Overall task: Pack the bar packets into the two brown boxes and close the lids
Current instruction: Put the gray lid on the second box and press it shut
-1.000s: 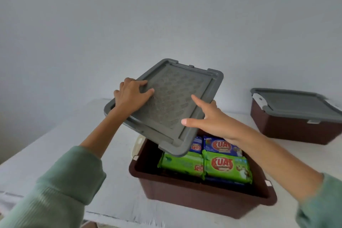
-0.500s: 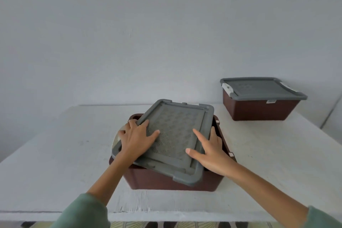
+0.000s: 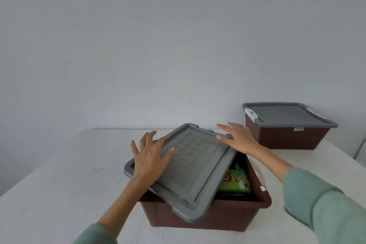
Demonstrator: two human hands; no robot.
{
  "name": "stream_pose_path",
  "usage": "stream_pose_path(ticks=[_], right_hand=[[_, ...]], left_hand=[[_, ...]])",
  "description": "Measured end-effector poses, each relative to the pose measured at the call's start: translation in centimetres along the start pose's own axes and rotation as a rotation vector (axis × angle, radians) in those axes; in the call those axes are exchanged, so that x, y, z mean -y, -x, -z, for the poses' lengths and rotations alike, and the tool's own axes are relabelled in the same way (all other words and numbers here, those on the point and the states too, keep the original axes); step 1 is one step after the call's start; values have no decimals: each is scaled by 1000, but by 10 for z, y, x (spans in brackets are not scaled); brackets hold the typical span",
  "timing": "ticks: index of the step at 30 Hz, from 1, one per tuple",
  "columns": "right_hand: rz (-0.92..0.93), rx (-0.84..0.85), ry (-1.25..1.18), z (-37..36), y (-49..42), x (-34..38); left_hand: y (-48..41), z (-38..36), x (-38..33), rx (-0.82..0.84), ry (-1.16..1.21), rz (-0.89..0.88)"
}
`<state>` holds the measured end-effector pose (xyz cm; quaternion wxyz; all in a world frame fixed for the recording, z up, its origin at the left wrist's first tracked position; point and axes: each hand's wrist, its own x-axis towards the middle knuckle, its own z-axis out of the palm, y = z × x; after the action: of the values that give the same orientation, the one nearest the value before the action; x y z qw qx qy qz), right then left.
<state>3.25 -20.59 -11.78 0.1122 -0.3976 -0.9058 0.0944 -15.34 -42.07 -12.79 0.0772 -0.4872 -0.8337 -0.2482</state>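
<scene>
A brown box (image 3: 208, 216) stands on the white table in front of me. Its grey lid (image 3: 190, 166) lies askew across the top, turned so the box's right side stays uncovered. A green bar packet (image 3: 235, 183) shows in that gap. My left hand (image 3: 150, 157) rests flat on the lid's left part with spread fingers. My right hand (image 3: 237, 137) touches the lid's far right corner with straight fingers. A second brown box (image 3: 285, 136) stands at the back right, its grey lid (image 3: 287, 114) seated flat with white clips.
The white table (image 3: 65, 176) stretches to my left and ends at a plain grey wall behind. Its front edge runs just below the near box. The second box sits close to the table's right edge.
The lid has been turned on the near box, uncovering the right side and a green packet. My right hand moved from the lid's near right to its far corner. My left hand's fingers spread.
</scene>
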Motion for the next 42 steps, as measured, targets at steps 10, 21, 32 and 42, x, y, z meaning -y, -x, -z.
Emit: stream_pose_path(ticks=[10,21,32,42], right_hand=[[18,174,-493,-14,-18,-6],[2,257,-479,-9,-29,1],[-122,2,-428,5,1,12],[-302,-159,-229,34,88,19]], left_hand=[[18,-1,18,78,-57,187],[19,4,31,55,514,447],[-15,10,25,-93,567,376],[-55,2,14,96,553,136]])
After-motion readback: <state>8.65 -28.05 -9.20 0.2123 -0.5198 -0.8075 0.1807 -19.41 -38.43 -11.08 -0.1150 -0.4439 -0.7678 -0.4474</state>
